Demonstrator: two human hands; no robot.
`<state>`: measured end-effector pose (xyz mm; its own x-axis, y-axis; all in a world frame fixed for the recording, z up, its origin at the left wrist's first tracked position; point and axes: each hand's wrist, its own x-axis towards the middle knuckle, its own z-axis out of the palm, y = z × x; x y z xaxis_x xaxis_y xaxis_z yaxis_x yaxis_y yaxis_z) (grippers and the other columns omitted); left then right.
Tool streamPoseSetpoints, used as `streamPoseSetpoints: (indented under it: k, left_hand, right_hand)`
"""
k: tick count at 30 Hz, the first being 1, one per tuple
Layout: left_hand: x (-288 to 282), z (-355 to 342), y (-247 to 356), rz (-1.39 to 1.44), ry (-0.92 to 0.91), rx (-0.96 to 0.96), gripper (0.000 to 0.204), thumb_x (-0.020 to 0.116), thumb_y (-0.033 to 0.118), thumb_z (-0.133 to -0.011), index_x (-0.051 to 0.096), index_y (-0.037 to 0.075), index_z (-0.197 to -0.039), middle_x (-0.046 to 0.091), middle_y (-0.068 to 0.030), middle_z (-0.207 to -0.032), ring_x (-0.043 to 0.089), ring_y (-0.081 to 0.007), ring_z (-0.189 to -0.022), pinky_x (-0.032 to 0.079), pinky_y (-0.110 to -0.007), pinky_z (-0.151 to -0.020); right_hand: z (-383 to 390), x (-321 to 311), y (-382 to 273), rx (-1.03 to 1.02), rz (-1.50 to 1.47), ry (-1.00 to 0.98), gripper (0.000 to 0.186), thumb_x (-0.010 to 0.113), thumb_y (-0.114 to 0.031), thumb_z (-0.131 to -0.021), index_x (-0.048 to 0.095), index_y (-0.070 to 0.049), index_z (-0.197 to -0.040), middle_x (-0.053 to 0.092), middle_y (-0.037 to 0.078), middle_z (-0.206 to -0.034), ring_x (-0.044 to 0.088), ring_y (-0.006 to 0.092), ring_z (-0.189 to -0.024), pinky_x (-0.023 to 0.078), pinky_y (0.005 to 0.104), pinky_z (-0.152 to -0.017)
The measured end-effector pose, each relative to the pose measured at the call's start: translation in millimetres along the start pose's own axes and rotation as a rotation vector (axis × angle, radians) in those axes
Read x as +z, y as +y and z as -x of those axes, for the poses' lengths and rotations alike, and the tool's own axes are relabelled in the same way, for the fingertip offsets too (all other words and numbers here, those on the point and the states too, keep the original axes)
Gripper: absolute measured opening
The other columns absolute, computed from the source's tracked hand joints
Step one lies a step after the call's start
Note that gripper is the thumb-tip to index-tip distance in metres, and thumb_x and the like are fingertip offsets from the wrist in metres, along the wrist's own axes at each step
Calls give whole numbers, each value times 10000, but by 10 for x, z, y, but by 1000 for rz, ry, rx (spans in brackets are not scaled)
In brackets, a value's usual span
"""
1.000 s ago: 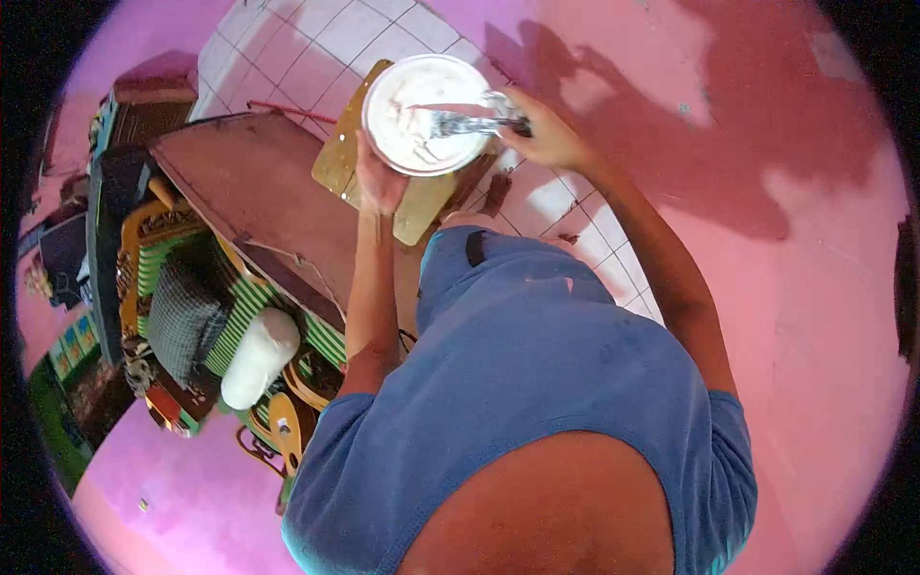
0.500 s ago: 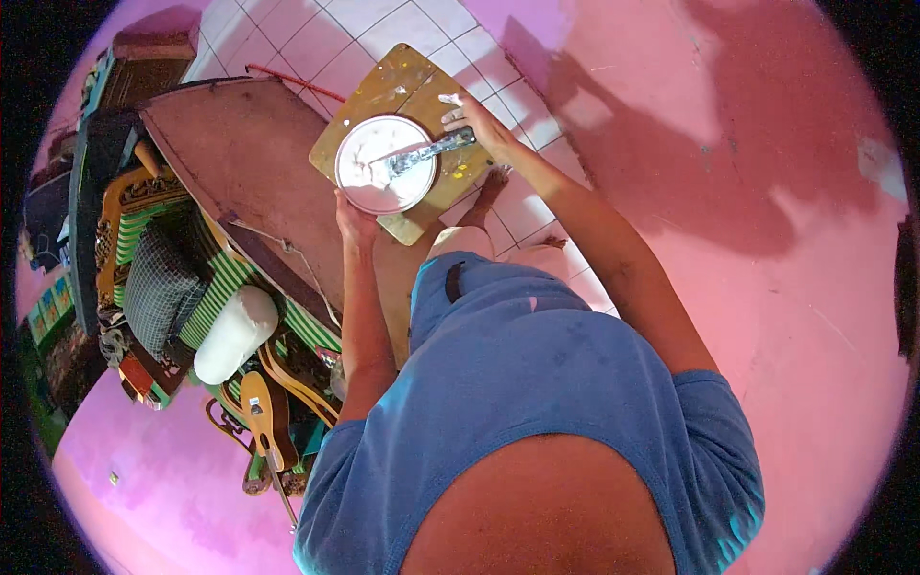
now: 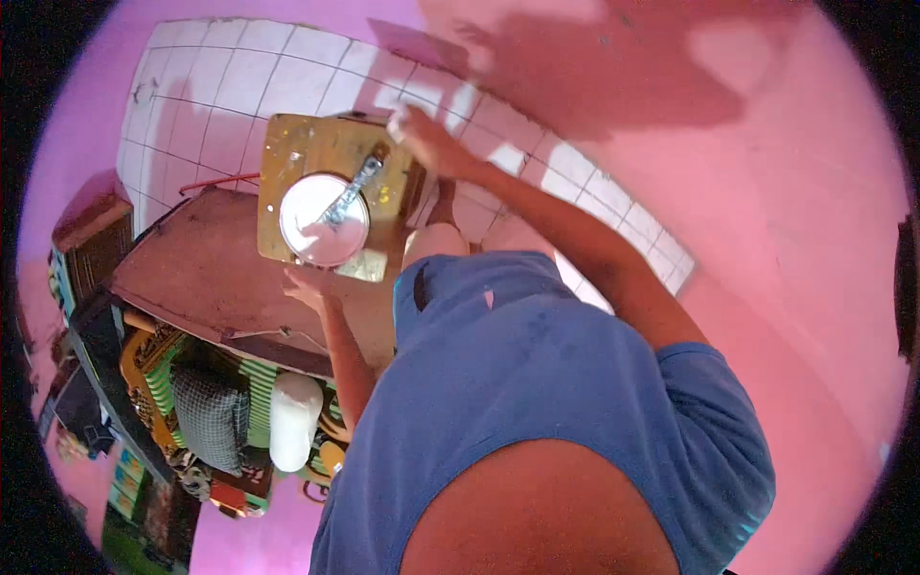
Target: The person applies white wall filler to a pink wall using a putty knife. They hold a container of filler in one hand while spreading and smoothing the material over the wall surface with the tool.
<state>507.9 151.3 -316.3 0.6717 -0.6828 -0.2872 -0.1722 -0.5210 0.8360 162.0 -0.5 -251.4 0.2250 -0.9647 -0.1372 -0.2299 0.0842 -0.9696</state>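
Observation:
A round tub of white paste (image 3: 309,203) stands on a paint-spotted wooden stool (image 3: 297,149). Across the tub lies a putty knife (image 3: 360,182), its smeared blade over the paste and its dark handle sticking out past the rim toward the upper right. My left hand (image 3: 309,289) is just below the tub's near edge, fingers apart and holding nothing. Beyond the stool's right edge hovers my right hand (image 3: 429,142), blurred by motion, with something white at its fingertips. Whether that white is paste on the skin or a held thing cannot be made out.
A brown flat-topped board or table (image 3: 211,259) lies left of the stool. Past it are a green-striped seat with a checked cushion (image 3: 206,417) and a white bolster (image 3: 294,422). White floor tiles (image 3: 311,57) run along a pink wall (image 3: 767,240). A red rod (image 3: 216,182) lies beside the stool.
My right hand has come away from the knife handle and left the stool's edge. My left hand has slipped off the tub's side. The whole view has turned, shifting the stool left and lower.

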Motion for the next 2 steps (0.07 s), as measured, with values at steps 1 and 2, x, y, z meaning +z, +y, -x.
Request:
streamPoseSetpoints:
  k: [1, 2]
  left_hand:
    - [-109, -13, 42, -168, -126, 212, 755, 317, 651, -917, 403, 21, -1323, 362, -233, -1342, 520, -351, -1094, 446, -426, -914]
    - [-189, -41, 72, -326, -219, 460, 753, 372, 640, -910, 415, 18, -1333, 345, -237, -1352, 493, -361, -1129, 409, -451, -957]
  right_hand:
    - [145, -288, 323, 48, 15, -54, 509, 339, -390, -1009, 422, 1, -1323, 480, 222, -1291, 587, 268, -1075, 434, 390, -951]
    - [295, -253, 365, 71, -3, -42, 509, 339, -390, -1009, 422, 1, -1323, 480, 222, -1291, 587, 268, -1075, 434, 390, -951]
